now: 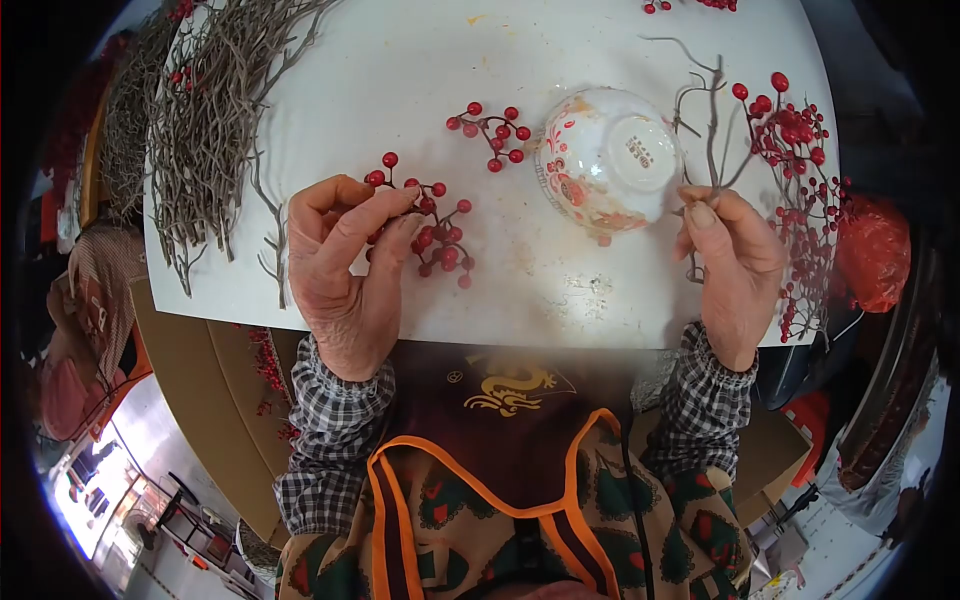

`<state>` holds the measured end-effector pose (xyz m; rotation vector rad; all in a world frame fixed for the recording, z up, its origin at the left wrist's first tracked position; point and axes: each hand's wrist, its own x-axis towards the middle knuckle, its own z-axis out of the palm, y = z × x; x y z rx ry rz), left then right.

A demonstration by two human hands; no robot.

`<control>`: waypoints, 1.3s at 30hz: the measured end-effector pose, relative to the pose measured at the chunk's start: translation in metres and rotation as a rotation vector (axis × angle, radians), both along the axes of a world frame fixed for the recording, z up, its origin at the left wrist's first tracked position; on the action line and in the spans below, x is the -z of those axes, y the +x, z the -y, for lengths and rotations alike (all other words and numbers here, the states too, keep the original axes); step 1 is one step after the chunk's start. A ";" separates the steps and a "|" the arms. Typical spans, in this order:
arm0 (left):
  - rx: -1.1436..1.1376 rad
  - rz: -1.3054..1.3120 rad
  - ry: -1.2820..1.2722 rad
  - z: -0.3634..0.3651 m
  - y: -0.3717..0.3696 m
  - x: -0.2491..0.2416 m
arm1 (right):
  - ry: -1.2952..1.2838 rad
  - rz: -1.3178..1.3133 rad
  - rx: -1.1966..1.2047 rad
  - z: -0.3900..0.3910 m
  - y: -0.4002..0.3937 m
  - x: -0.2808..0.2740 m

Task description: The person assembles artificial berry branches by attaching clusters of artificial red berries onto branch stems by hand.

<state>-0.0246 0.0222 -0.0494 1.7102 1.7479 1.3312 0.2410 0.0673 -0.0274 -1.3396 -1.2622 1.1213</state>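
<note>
My left hand (345, 265) is closed, thumb and fingertips pinched together at a sprig of red berries (449, 258) near the table's front edge. Part of that sprig is hidden behind the fingers. In my right hand (732, 262) a bare brown twig (713, 130) is gripped near its lower end, its forks pointing away from me. Between the hands an upside-down white bowl (600, 150) with a red pattern and brownish smears sits on the table. Left of the bowl lies another small sprig of red berries (492, 131), touched by neither hand.
A pile of bare branches (215, 130) covers the left side of the white table (500, 285). Many red berry sprigs (795, 135) lie along its right edge, beside a red plastic bag (873, 252). Cardboard (205, 390) stands below the table's front left.
</note>
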 end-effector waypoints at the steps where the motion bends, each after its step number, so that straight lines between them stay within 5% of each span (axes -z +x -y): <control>1: 0.005 -0.005 0.004 0.000 0.000 0.000 | -0.012 0.008 0.002 0.000 0.000 -0.001; 12: 0.105 -0.010 -0.091 -0.001 0.012 -0.004 | 0.127 -0.027 0.055 -0.012 -0.015 -0.004; 27: 0.114 0.044 -0.066 0.001 0.014 0.002 | 0.435 0.666 -0.070 -0.014 -0.030 -0.018; 34: 0.102 0.095 -0.013 -0.001 0.014 0.007 | 0.212 0.139 0.120 0.002 -0.035 -0.016; 39: 0.096 0.081 0.035 -0.003 0.016 0.008 | 0.122 -0.086 -0.159 0.017 -0.044 -0.006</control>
